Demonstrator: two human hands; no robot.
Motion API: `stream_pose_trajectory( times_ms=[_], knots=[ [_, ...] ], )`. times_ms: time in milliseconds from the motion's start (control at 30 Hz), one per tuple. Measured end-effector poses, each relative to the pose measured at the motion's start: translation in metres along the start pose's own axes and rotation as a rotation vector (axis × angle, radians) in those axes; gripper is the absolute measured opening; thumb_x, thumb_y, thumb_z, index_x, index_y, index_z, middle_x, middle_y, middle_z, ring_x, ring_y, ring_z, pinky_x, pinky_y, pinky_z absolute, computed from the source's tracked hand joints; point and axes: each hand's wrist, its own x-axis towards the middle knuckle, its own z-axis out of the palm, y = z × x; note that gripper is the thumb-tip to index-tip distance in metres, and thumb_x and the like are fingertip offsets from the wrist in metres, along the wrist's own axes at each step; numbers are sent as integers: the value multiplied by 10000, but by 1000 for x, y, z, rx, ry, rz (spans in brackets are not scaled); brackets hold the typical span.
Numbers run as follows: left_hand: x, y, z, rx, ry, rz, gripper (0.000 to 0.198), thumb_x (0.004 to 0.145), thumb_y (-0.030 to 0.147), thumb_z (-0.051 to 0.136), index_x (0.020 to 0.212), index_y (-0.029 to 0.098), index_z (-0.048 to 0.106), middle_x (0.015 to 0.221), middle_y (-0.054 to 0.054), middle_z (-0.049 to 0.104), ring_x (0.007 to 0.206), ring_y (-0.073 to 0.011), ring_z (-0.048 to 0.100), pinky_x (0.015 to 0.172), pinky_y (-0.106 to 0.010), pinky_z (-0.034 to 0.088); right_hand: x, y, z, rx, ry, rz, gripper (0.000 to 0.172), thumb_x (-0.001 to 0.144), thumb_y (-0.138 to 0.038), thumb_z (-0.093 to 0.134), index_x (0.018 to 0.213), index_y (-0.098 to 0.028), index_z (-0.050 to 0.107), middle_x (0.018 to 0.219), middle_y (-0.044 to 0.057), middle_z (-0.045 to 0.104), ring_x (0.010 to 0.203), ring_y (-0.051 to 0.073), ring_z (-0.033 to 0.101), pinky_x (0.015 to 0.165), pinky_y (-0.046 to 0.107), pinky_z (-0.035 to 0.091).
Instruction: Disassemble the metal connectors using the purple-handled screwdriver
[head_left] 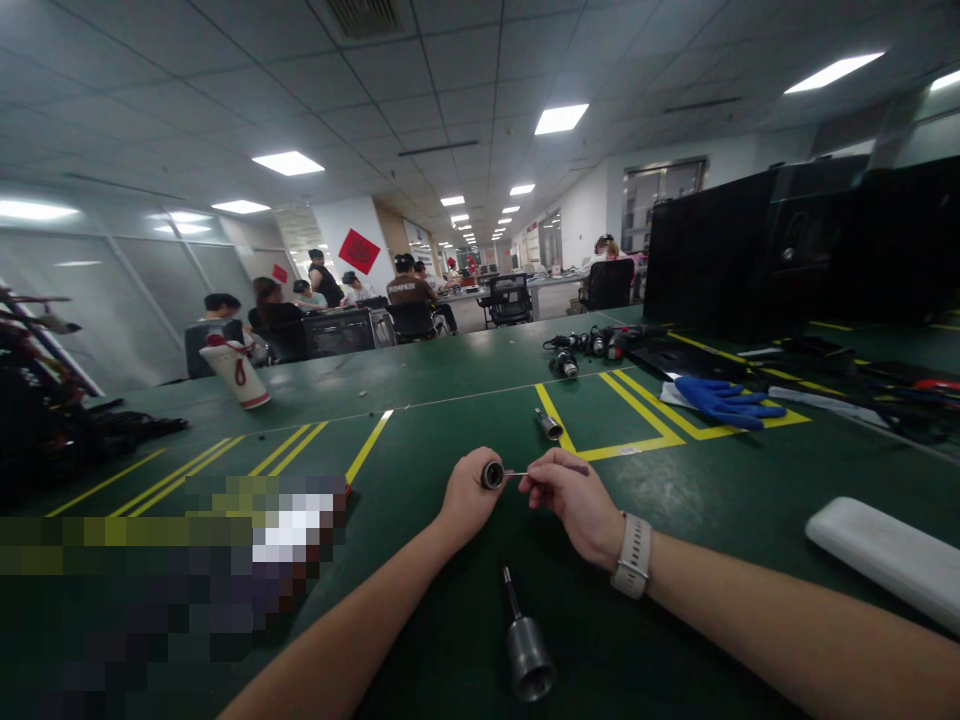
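Observation:
Over the green table (420, 440), my left hand (469, 497) is wrapped round a dark metal cylinder (493, 475) whose round open end faces me. My right hand (574, 500), with a pale watch on the wrist, pinches a thin screwdriver (576, 468). Its shaft reaches left to the side of the cylinder; whether the tip touches it is too small to tell. Nearer to me, a metal part with a wide cup and a narrow shaft (529, 655) lies on the table. Beyond my hands rests a small metal sleeve (549, 425).
Blue glove (724, 400) and dark tools (592, 345) lie at the back right, near large black cases (750, 250). A white object (885, 555) is at the right edge. A white and red container (236, 372) stands at the left. Several people sit in the background.

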Motion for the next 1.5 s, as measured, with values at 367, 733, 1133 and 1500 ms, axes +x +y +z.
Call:
stream_pose_trajectory(
  times_ms=[367, 733, 1133, 1500],
  knots=[
    [0, 0, 0, 18, 13, -7, 169, 734, 252, 551, 602, 185, 468, 601, 35, 448, 567, -128, 432, 547, -240, 335, -3, -2, 2, -1, -24, 25, 65, 633, -178, 618, 630, -164, 555, 575, 4, 639, 528, 117, 542, 538, 263, 426],
    [1, 3, -1, 15, -12, 3, 151, 728, 219, 553, 599, 182, 484, 605, 29, 465, 577, -130, 440, 552, -246, 342, -5, -5, 4, -57, 19, -22, 58, 630, -147, 602, 597, -169, 558, 552, -7, 633, 512, 119, 533, 519, 259, 407],
    [2, 3, -2, -14, -18, 2, 187, 728, 259, 562, 593, 185, 455, 594, 39, 454, 565, -118, 443, 535, -226, 358, -5, -4, 3, 9, -6, 24, 63, 618, -180, 614, 620, -167, 552, 579, 7, 641, 535, 120, 550, 539, 264, 433],
    [1, 5, -1, 88, -34, 20, 167, 727, 211, 570, 577, 185, 502, 597, 26, 479, 599, -146, 461, 599, -269, 332, -6, -7, 8, -73, 42, -19, 83, 588, -122, 606, 555, -169, 546, 512, -9, 628, 465, 109, 510, 484, 249, 386]
  ],
)
